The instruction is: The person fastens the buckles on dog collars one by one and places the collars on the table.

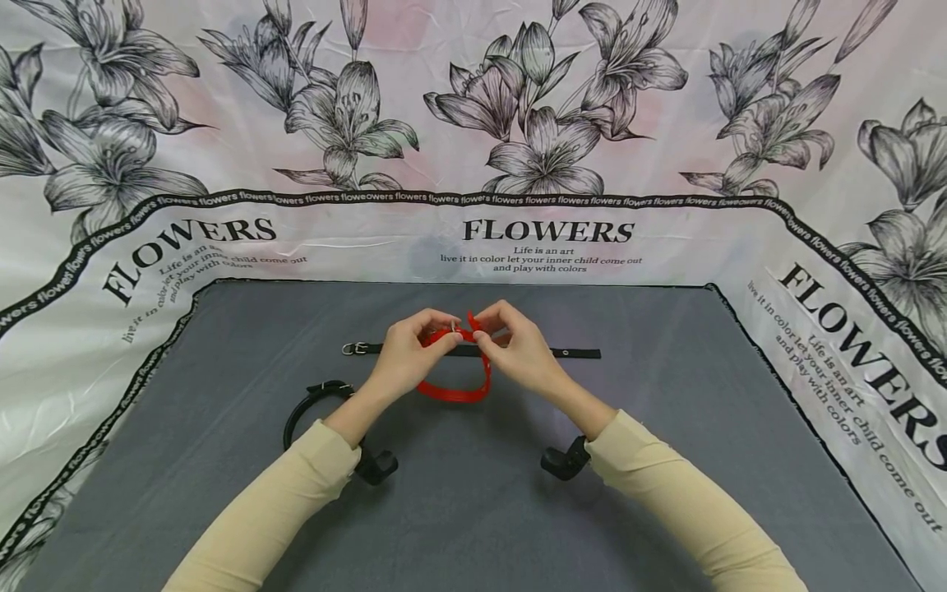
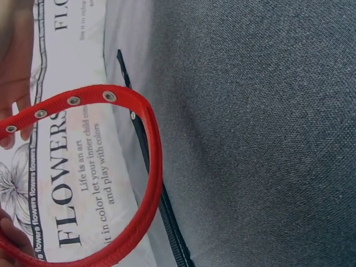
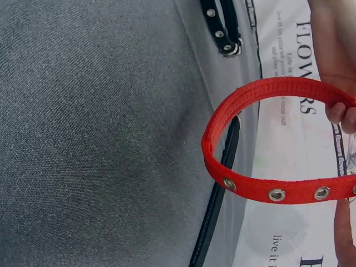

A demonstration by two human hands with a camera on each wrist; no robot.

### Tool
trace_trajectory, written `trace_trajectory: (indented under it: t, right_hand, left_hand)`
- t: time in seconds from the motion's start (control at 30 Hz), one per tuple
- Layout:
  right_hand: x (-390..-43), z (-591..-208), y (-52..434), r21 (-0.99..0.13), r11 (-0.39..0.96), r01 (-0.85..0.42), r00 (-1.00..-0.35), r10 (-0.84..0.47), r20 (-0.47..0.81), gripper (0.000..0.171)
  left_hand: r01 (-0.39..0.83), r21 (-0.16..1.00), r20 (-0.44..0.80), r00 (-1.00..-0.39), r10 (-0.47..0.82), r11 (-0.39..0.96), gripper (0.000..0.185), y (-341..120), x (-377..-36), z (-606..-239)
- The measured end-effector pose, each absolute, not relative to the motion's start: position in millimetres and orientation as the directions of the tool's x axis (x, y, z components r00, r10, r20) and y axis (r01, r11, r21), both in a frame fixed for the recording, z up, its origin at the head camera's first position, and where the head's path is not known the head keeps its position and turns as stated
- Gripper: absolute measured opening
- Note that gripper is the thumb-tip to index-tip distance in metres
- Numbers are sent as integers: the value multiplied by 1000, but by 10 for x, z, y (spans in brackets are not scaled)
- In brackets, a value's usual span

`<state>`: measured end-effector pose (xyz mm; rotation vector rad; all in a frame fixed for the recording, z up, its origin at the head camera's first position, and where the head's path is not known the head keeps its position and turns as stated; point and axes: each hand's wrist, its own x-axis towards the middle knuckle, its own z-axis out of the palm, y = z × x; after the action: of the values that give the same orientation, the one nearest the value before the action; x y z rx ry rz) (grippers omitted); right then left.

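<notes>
A red collar (image 1: 455, 395) with metal eyelets is held up in a loop above the table, between both hands. My left hand (image 1: 405, 355) pinches its buckle end; a small metal prong shows by the fingertips. The other end, its tip pointing up, is pinched between thumb and fingers of my right hand (image 1: 522, 349). In the left wrist view the red collar (image 2: 154, 172) curves round with several eyelets along one side. Seen from the right wrist, the collar (image 3: 253, 93) forms a wide loop, and its two ends run out of frame.
Behind the hands a black collar (image 1: 579, 353) lies stretched straight on the grey cloth (image 1: 473, 510). Another black collar (image 1: 294, 415), buckled into a loop, lies by the left forearm. Black wrist cameras (image 1: 377, 467) hang under both wrists. A flower-printed sheet (image 1: 370, 238) borders the cloth.
</notes>
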<state>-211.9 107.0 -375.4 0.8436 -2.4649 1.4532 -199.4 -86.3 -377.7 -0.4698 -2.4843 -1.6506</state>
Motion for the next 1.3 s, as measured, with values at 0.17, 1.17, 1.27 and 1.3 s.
trace_trajectory:
  t: [0.17, 1.17, 1.27, 1.3]
  right_hand:
    - [-2116, -3720, 1074, -736, 381, -560, -807, -452, 380, 15]
    - [-2094, -3703, 1056, -643, 412, -646, -748, -513, 421, 14]
    - [-2081, -3707, 1050, -654, 410, -636, -756, -499, 424, 16]
    - [-2078, -3706, 1049, -656, 408, -634, -758, -496, 424, 17]
  left_hand:
    - [342, 877, 290, -937, 196, 337, 24, -868, -1986, -3760]
    - [339, 880, 283, -937, 206, 332, 20, -874, -1982, -3736]
    - [345, 879, 294, -936, 195, 328, 19, -877, -1985, -3743]
    - [345, 882, 297, -936, 190, 321, 19, -878, -1986, -3746]
